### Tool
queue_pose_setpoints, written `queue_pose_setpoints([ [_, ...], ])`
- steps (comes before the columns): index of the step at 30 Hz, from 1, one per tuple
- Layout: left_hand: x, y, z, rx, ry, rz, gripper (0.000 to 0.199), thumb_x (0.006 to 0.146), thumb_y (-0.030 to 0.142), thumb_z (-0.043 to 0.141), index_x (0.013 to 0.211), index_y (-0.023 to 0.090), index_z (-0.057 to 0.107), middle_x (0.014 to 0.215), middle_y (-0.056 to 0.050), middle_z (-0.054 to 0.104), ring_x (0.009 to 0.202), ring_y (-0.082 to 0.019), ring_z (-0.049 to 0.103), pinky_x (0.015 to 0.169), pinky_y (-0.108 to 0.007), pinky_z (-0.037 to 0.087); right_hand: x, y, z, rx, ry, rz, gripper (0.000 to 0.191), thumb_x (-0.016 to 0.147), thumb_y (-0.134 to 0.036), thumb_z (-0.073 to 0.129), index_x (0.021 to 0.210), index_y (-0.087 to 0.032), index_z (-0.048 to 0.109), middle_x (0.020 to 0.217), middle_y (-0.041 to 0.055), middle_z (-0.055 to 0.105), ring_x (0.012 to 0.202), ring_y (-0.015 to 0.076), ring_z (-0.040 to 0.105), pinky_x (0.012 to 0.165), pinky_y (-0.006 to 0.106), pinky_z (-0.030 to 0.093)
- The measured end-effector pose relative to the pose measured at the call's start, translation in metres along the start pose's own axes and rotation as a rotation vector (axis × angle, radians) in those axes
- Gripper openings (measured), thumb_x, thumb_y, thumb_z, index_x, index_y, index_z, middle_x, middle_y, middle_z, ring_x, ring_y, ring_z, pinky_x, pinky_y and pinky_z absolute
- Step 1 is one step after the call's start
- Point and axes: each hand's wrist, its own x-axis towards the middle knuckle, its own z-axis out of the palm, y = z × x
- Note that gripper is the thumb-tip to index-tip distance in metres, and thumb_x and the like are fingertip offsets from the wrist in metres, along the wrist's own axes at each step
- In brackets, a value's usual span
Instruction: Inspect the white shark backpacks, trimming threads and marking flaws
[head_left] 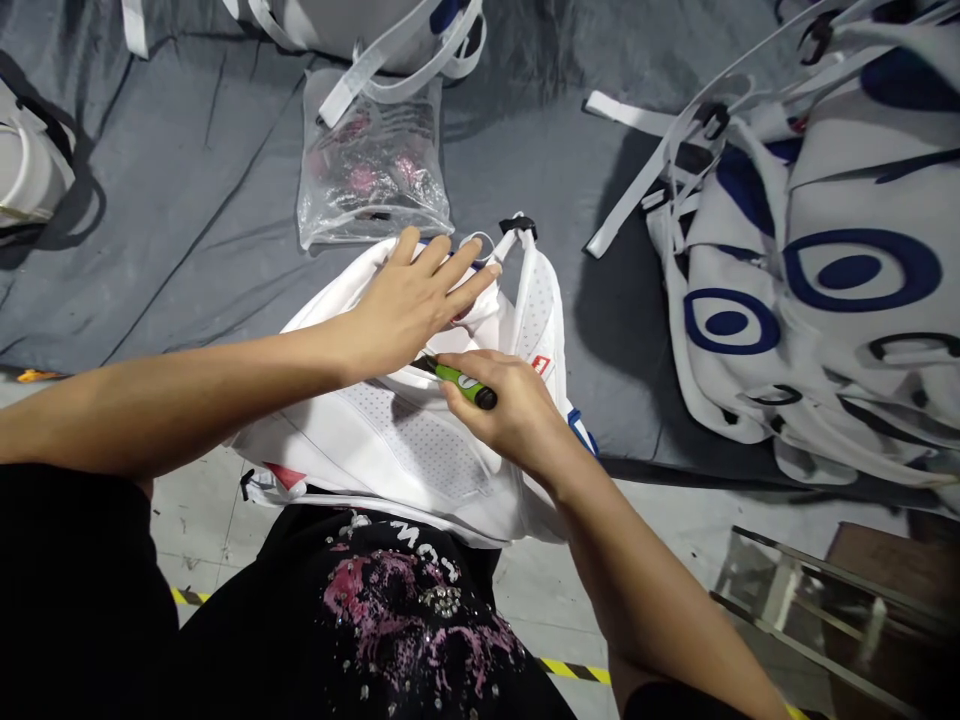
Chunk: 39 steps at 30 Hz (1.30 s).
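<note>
A white backpack lies at the table's front edge, its dotted mesh back panel facing up and a black buckle on its top strap. My left hand rests flat on its upper part with the fingers spread. My right hand is closed around a green-handled tool with a black end. The tool's dark tip meets the white fabric just below my left hand; its exact shape is partly hidden.
A clear plastic bag with pink items lies beyond the backpack. White backpacks with blue ovals are piled at the right. More white bags stand at the back and far left. A metal-framed stand is at the lower right.
</note>
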Motion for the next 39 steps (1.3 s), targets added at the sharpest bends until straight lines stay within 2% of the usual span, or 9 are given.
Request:
queue_pose_setpoints([
  [4,-0.002,-0.004,0.002,0.041,0.016,0.03,0.077,0.096,0.033,0.053,0.162,0.016,0.016,0.168,-0.016,0.021,0.142,-0.041,0.036,0.112,-0.065,0.031,-0.003,-0.001,0.011,0.001,0.083,0.002,0.036,0.09,-0.027,0.055,0.117,-0.016,0.076,0.105,0.0134,0.077,0.096,0.0294,0.071,0.09,0.049,0.056],
  [8,-0.023,-0.011,-0.006,0.027,0.037,0.062,0.083,0.093,0.024,0.059,0.163,0.019,0.014,0.17,-0.018,0.012,0.15,-0.042,0.026,0.117,-0.066,0.023,-0.011,-0.007,0.022,0.154,0.2,-0.038,0.034,0.093,-0.03,0.056,0.119,-0.018,0.075,0.107,0.0105,0.077,0.101,0.0267,0.07,0.094,0.047,0.055],
  [12,-0.057,-0.015,-0.022,-0.005,-0.044,-0.128,0.105,0.082,0.036,0.072,0.164,0.028,0.006,0.172,-0.015,-0.003,0.153,-0.051,0.01,0.113,-0.075,0.025,-0.018,-0.021,0.034,0.168,0.272,-0.07,0.033,0.094,-0.028,0.058,0.122,-0.019,0.073,0.107,0.0092,0.076,0.1,0.0258,0.069,0.092,0.046,0.052],
  [16,-0.074,-0.011,-0.03,-0.083,-0.094,-0.29,0.104,0.083,0.043,0.069,0.163,0.03,0.004,0.172,-0.014,-0.007,0.149,-0.058,0.012,0.106,-0.067,0.04,-0.017,-0.036,0.043,0.122,0.287,-0.108,0.031,0.093,-0.03,0.058,0.119,-0.022,0.074,0.1,0.0074,0.078,0.094,0.0253,0.07,0.087,0.044,0.049],
  [22,-0.062,-0.02,-0.03,-0.037,-0.165,-0.269,0.105,0.081,0.032,0.068,0.164,0.026,0.004,0.168,-0.019,0.01,0.144,-0.051,0.027,0.104,-0.058,0.048,-0.019,-0.046,0.039,0.13,0.197,-0.131,0.031,0.091,-0.035,0.056,0.108,-0.021,0.079,0.078,0.0041,0.076,0.072,0.0213,0.067,0.082,0.041,0.048],
  [26,-0.053,-0.038,-0.024,-0.011,-0.171,-0.195,0.109,0.079,0.033,0.07,0.164,0.027,0.001,0.166,-0.018,0.019,0.143,-0.047,0.031,0.108,-0.056,0.045,-0.019,-0.044,0.035,0.16,0.145,-0.159,0.033,0.092,-0.034,0.055,0.11,-0.02,0.078,0.077,0.0032,0.076,0.072,0.0206,0.067,0.083,0.041,0.047],
  [29,-0.051,-0.045,-0.019,-0.016,-0.197,-0.189,0.116,0.077,0.039,0.074,0.163,0.028,-0.003,0.167,-0.018,0.014,0.145,-0.046,0.029,0.11,-0.056,0.044,-0.013,-0.039,0.038,0.142,0.154,-0.134,0.033,0.091,-0.033,0.055,0.11,-0.02,0.078,0.083,0.0048,0.078,0.076,0.0225,0.068,0.082,0.041,0.046],
  [34,-0.051,-0.033,-0.019,-0.015,-0.225,-0.242,0.132,0.071,0.049,0.083,0.162,0.027,-0.01,0.17,-0.02,-0.004,0.15,-0.054,0.014,0.106,-0.061,0.046,-0.007,-0.034,0.046,0.112,0.209,-0.131,0.034,0.091,-0.034,0.054,0.112,-0.021,0.077,0.082,0.0056,0.077,0.077,0.0242,0.068,0.08,0.041,0.044],
  [39,-0.04,-0.013,-0.025,0.145,-0.319,-0.375,0.131,0.069,0.018,0.085,0.164,0.023,-0.006,0.17,-0.025,-0.001,0.146,-0.053,0.024,0.095,-0.062,0.055,-0.006,-0.033,0.05,0.076,0.249,-0.124,0.036,0.092,-0.036,0.053,0.114,-0.02,0.077,0.075,0.0056,0.073,0.073,0.0235,0.066,0.082,0.041,0.042],
])
